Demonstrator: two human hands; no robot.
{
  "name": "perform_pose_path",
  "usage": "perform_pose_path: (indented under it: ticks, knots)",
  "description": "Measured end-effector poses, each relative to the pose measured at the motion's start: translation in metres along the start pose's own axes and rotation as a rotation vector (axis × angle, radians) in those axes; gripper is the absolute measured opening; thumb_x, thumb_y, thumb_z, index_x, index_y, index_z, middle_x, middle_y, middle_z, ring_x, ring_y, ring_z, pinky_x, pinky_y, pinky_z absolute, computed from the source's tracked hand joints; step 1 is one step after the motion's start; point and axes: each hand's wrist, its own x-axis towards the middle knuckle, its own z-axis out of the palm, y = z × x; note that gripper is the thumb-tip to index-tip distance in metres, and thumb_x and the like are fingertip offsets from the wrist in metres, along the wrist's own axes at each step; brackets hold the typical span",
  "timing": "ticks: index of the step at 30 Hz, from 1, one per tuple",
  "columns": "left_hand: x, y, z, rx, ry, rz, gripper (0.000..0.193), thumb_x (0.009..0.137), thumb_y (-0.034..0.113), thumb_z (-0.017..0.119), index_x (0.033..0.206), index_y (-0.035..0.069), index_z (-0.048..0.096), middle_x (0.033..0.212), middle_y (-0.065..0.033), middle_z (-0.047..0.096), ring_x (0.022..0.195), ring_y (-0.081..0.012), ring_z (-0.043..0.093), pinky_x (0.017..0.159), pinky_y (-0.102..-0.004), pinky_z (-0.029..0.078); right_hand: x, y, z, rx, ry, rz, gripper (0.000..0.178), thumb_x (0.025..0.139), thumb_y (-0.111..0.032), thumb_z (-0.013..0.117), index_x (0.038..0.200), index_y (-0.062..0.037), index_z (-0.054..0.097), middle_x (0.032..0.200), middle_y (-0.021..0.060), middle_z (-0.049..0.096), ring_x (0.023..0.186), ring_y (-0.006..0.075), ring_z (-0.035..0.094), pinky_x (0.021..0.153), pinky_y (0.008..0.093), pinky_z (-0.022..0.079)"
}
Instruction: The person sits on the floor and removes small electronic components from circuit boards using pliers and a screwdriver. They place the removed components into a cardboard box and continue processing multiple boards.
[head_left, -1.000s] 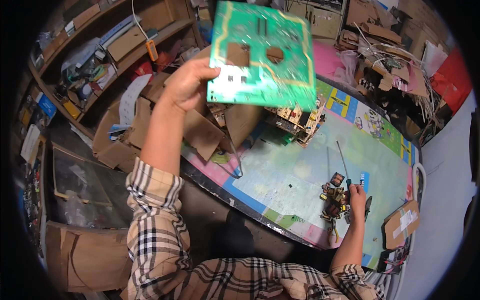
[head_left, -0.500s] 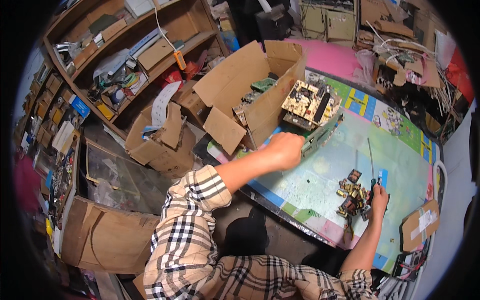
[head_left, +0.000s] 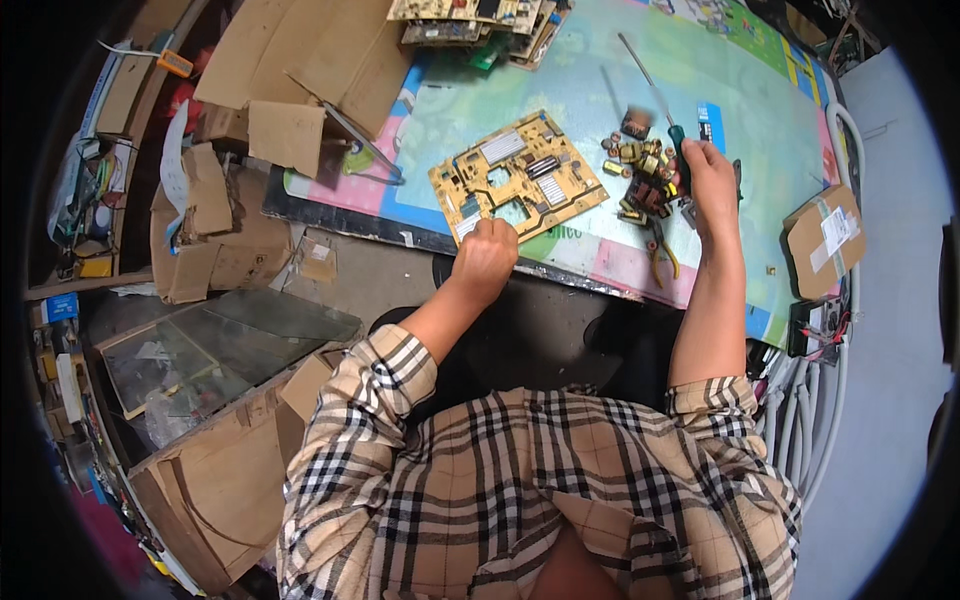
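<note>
Yellow flat circuit board (head_left: pixel 518 178) lay on the pale green mat now, left hand (head_left: pixel 485 256) fisted on its near edge after leaving the board stack. Right hand (head_left: pixel 710 180) gripped the green-handled screwdriver (head_left: pixel 678 150) beside the board, same as before.

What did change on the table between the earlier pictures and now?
The left hand let go of the green board it held up, reached to the box, and now holds the near edge of a yellow circuit board flat on the mat. The right hand stayed on the green-handled screwdriver.
</note>
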Motion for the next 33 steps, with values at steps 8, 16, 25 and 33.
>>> perform_pose_path:
  ticks: [8,16,25,33]
  knots:
    - [-0.005,0.014,0.036,0.008,0.017,0.087,0.007,0.069,0.01,0.06,0.074,0.007,0.055,0.074,-0.0048,0.047,0.072,-0.0193,0.054,0.054,-0.0267,0.049,-0.005,-0.004,0.007,-0.016,-0.038,0.03,0.026,0.093,-0.023,0.053,0.096,0.0022,0.06,0.072,0.0052,0.062,0.056,0.009,0.053,0.05,0.024,0.039]
    - [-0.003,0.025,0.051,0.154,0.049,0.032,0.009,0.068,0.014,0.061,0.073,0.01,0.054,0.074,-0.0027,0.047,0.07,-0.0174,0.052,0.053,-0.0272,0.043,-0.003,-0.003,0.008,-0.034,-0.04,0.025,0.026,0.092,-0.023,0.054,0.096,0.0023,0.06,0.073,0.0053,0.061,0.056,0.0091,0.053,0.05,0.0239,0.04]
    - [0.0,0.032,0.064,0.216,0.067,0.002,0.009,0.069,0.017,0.06,0.074,0.012,0.054,0.073,-0.0027,0.047,0.069,-0.0179,0.051,0.053,-0.0296,0.041,0.0,0.001,0.006,-0.036,-0.057,0.035,0.026,0.092,-0.023,0.054,0.096,0.0026,0.059,0.073,0.005,0.061,0.057,0.0092,0.053,0.051,0.0239,0.04]
    - [0.001,0.033,0.063,0.199,0.044,-0.003,0.01,0.068,0.017,0.061,0.074,0.011,0.055,0.073,-0.003,0.047,0.068,-0.0183,0.051,0.049,-0.0316,0.04,-0.001,0.0,0.008,-0.059,-0.06,0.04,0.025,0.093,-0.022,0.053,0.095,0.002,0.059,0.073,0.0051,0.06,0.057,0.0095,0.052,0.051,0.024,0.04]
